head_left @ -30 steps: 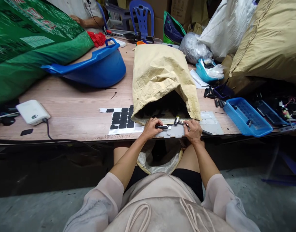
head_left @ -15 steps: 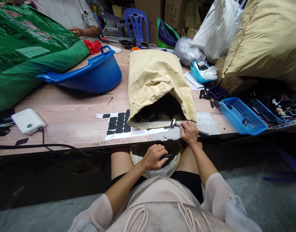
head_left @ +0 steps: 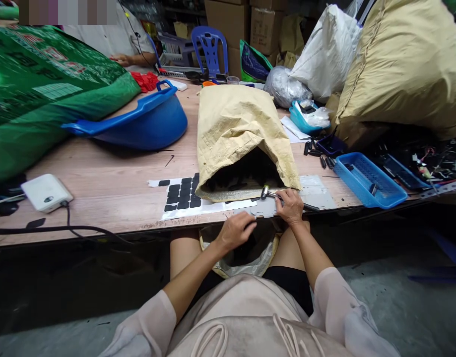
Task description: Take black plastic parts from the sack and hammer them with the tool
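My right hand (head_left: 290, 206) is closed around the handle of a small hammer (head_left: 265, 192) at the table's front edge. The hammer's head points left, and its dark handle end sticks out to the right. Just over the edge, my left hand (head_left: 237, 230) has its thumb apart from its loosely bent fingers, and nothing shows in it. A tan woven sack (head_left: 242, 116) lies on the table, its mouth facing me, with dark pieces (head_left: 238, 183) inside. Between my thighs sits another open sack (head_left: 246, 267); its contents are too dark to make out.
A white sheet with black rounded pads (head_left: 183, 193) lies left of the sack. Around it are a blue basin (head_left: 138, 124), a white charger box (head_left: 47, 192) with cable, and a blue basket (head_left: 369, 178). Full sacks (head_left: 402, 69) stand right; a person (head_left: 108, 39) sits across the table.
My left hand has risen from over the lap sack toward the table edge, and the black piece it held no longer shows. My right hand keeps the hammer in place.
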A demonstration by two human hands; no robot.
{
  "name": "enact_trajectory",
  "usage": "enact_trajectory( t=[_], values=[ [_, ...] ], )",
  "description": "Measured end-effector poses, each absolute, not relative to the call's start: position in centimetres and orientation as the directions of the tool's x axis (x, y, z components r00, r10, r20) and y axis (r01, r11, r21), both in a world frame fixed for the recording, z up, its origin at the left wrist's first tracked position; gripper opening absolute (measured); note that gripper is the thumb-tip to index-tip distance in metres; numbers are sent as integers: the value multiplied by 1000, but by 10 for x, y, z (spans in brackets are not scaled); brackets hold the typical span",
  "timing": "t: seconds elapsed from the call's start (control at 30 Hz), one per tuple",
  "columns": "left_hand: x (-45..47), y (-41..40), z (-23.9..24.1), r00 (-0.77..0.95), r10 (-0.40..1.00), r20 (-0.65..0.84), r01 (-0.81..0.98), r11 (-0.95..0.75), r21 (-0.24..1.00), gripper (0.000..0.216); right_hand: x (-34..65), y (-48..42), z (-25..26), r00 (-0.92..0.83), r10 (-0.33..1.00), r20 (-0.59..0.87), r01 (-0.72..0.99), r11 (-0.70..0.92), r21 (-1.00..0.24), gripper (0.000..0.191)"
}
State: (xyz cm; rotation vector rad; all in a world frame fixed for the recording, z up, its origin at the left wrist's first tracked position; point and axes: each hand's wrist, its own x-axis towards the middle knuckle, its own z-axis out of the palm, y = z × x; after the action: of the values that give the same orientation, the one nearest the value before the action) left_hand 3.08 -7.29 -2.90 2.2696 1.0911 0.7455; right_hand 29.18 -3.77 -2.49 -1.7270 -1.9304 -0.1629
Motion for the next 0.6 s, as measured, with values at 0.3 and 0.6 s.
enact_trajectory(
  t=[0.3, 0.6],
  values=[
    [27, 39, 23, 220, 975, -41, 892, -184, 413, 31, 293, -37, -28, -51, 872, 487, 960, 177, -217, 17],
    [18, 29, 12, 174, 983, 54, 660, -158, 735, 10, 293, -37, -28, -61, 859, 508, 959, 192, -208, 16]
  ],
)
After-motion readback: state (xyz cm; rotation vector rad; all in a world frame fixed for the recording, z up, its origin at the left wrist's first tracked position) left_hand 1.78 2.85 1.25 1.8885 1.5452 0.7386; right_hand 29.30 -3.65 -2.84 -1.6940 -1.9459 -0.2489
